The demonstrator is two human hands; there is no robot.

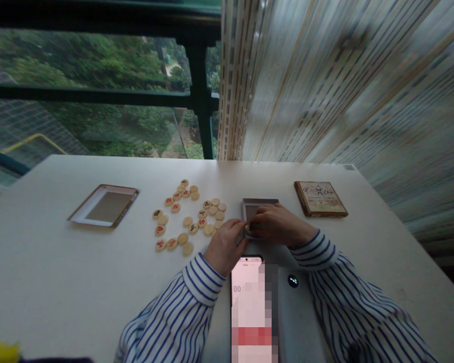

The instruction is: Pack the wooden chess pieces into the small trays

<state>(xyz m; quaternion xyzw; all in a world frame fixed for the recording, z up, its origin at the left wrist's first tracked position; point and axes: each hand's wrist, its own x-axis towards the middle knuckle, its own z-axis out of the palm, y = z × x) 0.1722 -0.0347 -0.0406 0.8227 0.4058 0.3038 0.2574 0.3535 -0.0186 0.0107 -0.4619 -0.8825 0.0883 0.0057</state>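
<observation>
A small grey open box (pixel 260 200) stands on the white table in front of me. My left hand (pixel 226 245) is closed at its near left corner, thumb and fingers against the wall. My right hand (pixel 276 224) reaches over the box with curled fingers; a pale rounded edge at its fingertips looks like a xiangqi piece, mostly hidden. To the left lie several loose round wooden xiangqi pieces (pixel 202 222), some showing red or black characters, others blank side up. The box floor near my right fingers is covered by the hand.
A phone (pixel 247 302) with a lit screen lies below my hands, on a grey device (pixel 300 317). A decorated box lid (pixel 321 198) lies at the right, an open shallow tray (pixel 104 205) at the left. Window and blinds (pixel 287 80) stand behind the table (pixel 79 287).
</observation>
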